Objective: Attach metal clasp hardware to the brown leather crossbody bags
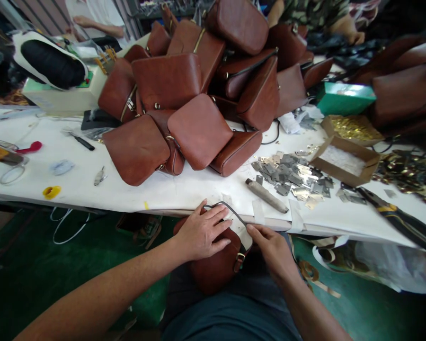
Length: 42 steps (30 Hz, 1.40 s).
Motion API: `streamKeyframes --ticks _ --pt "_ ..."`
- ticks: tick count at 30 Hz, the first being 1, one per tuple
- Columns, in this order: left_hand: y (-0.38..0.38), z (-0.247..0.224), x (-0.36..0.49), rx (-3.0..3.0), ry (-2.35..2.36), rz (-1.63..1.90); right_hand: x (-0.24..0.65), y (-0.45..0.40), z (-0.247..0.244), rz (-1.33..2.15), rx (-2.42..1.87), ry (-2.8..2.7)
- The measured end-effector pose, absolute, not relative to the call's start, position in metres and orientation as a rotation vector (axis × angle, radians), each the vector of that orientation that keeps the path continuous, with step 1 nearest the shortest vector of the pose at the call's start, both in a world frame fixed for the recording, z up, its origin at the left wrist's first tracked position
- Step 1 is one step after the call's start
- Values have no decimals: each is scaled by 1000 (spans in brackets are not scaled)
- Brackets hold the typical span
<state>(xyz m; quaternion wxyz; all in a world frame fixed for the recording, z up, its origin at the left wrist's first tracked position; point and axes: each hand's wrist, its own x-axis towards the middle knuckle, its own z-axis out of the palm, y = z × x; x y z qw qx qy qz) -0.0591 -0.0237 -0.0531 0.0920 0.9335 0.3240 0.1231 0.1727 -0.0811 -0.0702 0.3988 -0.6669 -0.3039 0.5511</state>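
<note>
- Along the near edge of the table (184, 192), beneath your left hand (206, 231): the brown bag (211, 272); what looks like its flap (238, 226) lies pale face up between your two hands.
- Left hand: fingers spread, laid flat across the flap and the leather beside it.
- Right hand (272, 250): thumb and forefinger appear to pinch the flap's right edge, other fingers curled and partly hidden; the buckle (240, 258) sits just below and left of the fingertips.
- To hold it well, by my judgement: press evenly with the left palm, so the leather lies unwrinkled; pinch only the rim with the right, lightly, against creasing; leave the pale face in sight between them.
- Beyond your right hand: a stick-like tool (268, 196), then heaped metal plates (294, 173); their edges could scratch leather, so hold the bag clear.
</note>
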Motion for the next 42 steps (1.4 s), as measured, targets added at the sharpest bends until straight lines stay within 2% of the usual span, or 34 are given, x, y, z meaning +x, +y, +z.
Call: streamKeyframes --ticks 3,5,8,12,19,23,27,33,42 --pt "-22 -56 -62 2768 934 384 195 -72 -44 764 -1934 -1199" --pt "-22 -59 -63 2764 931 390 204 -50 -33 364 -1894 -1465" --pt "-23 -62 -65 2752 944 401 210 -6 -35 113 -1858 -1878" --pt "-25 -60 -66 2750 943 428 210 26 -54 60 -1993 -2066" --pt "-26 -63 -63 2691 956 508 244 -4 -60 131 -1749 -1829" --pt "-25 -68 -61 2669 940 552 304 -11 -58 110 -2037 -1599" --pt "-25 -67 -60 2658 943 558 344 3 -56 150 -2263 -1622" --pt "-23 -61 -62 2654 938 538 343 31 -54 188 -2359 -1723" --pt "-22 -63 -66 2696 916 499 335 17 -34 291 -2129 -1300"
